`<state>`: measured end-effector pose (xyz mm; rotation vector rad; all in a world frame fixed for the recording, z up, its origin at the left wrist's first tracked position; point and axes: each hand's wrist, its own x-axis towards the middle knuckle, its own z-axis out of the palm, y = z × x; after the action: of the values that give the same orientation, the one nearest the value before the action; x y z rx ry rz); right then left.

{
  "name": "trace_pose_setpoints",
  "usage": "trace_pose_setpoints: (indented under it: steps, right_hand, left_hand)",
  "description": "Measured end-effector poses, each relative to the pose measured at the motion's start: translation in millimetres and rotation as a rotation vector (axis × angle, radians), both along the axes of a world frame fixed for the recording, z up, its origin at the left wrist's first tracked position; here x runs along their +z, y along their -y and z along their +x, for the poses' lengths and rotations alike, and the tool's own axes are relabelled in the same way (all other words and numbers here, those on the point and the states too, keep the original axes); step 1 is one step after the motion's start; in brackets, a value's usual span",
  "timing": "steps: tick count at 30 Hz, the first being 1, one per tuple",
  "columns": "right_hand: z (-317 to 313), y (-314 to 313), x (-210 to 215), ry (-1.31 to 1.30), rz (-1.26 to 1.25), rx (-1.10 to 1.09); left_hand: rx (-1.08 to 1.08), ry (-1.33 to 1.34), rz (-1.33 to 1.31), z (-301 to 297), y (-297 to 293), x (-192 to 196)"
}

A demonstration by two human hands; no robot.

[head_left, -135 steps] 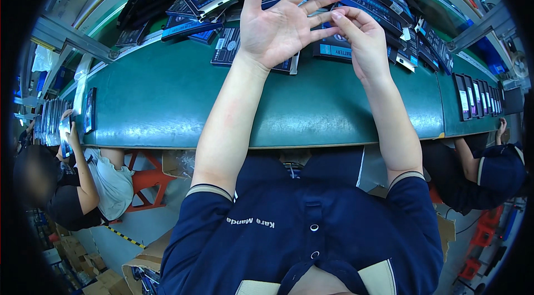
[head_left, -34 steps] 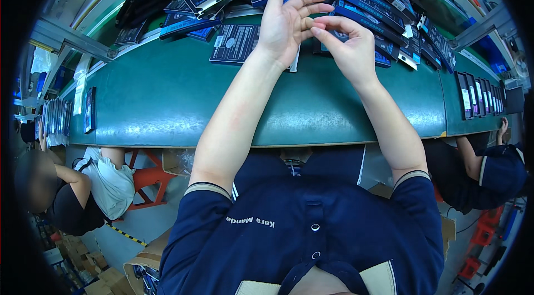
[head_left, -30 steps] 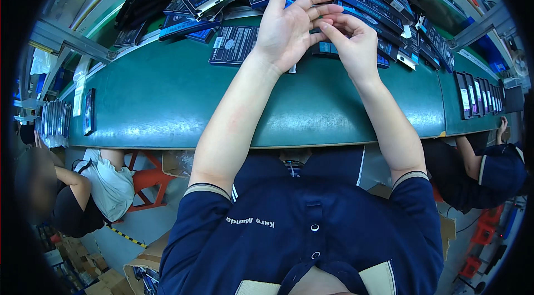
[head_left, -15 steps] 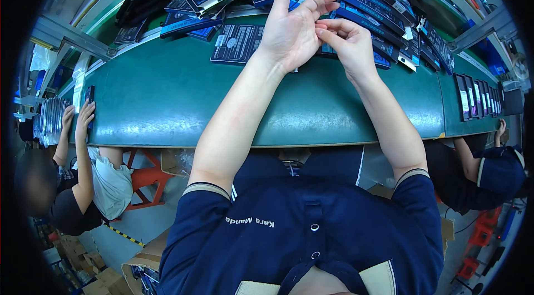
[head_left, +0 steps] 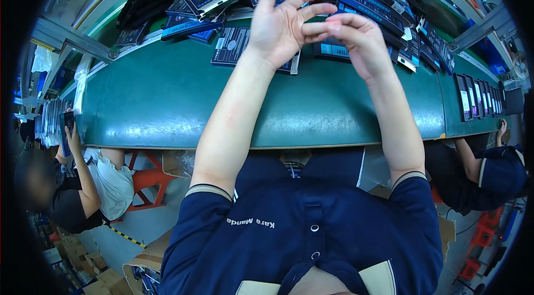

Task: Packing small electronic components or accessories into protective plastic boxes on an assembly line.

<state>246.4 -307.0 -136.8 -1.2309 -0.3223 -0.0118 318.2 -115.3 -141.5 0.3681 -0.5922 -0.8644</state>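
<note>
Both of my hands are raised over a green conveyor belt (head_left: 167, 94). My left hand (head_left: 281, 25) is held palm up with its fingers spread and holds nothing. My right hand (head_left: 359, 39) has its fingers curled together, the tips touching my left hand's fingers; I see nothing between them. Under my left wrist a flat dark blue packet (head_left: 229, 47) lies on the belt. A heap of several similar dark blue packets (head_left: 384, 0) lies behind my hands.
A person (head_left: 83, 183) sits at the left, one hand on a dark flat item (head_left: 67, 125). Another person (head_left: 492, 172) sits at the right. Packets stand in a row (head_left: 478, 97) at the belt's right end. Cardboard boxes (head_left: 136, 267) lie on the floor.
My hands have stayed together over the packets; my left fingers have spread a little wider. The person on the left has lowered an arm.
</note>
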Motion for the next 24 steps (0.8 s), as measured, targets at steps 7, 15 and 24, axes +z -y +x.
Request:
trace_pose_setpoints:
  steps: [7, 15, 24]
  right_hand:
    - [-10.2, -23.1, -7.9, 0.088, -0.202, -0.208]
    - [1.4, -9.6, -9.4, 0.240, -0.296, -0.409]
    - [3.7, -18.8, -25.6, 0.133, -0.315, -0.358]
  left_hand:
    - [0.497, 0.048, 0.439, -17.9, 12.1, 0.6]
    - [0.357, -0.012, 0.227, -29.0, 16.6, 16.7]
    - [0.365, 0.055, 0.216, -40.5, 28.2, 16.1]
